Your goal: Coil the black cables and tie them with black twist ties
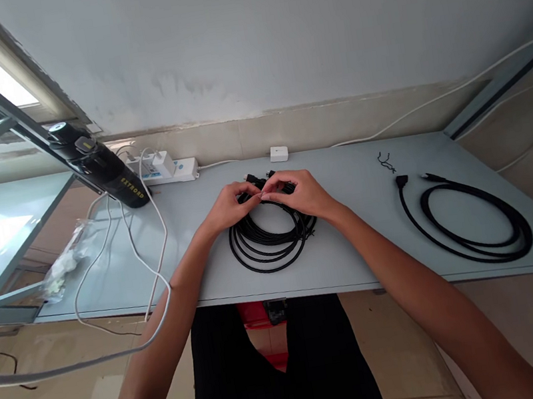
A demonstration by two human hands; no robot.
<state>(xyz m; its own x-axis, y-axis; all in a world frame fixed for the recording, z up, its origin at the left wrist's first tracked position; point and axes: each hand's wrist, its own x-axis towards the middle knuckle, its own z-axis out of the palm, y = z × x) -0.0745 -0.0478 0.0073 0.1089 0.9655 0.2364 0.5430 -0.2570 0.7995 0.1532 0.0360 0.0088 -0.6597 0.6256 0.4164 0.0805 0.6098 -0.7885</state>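
Note:
A bundle of coiled black cable (272, 259) lies on the grey table in front of me, its dark plug ends (256, 181) pointing toward the wall. Over the bundle's far side, my left hand (232, 205) is closed in a pinch. My right hand (298, 191) comes in from the other side, also pinching, and the fingertips of both hands meet. Whatever sits between them is too small to make out. A thin black tie (308, 234) sticks out from the right edge of the coil.
Another black cable (525, 233) lies loosely coiled at the right, near some black twist ties (385, 162). A black bottle (105, 174), a white power strip (185, 169) and a plastic bag (66, 261) are at the left. A small white box (279, 153) stands by the wall.

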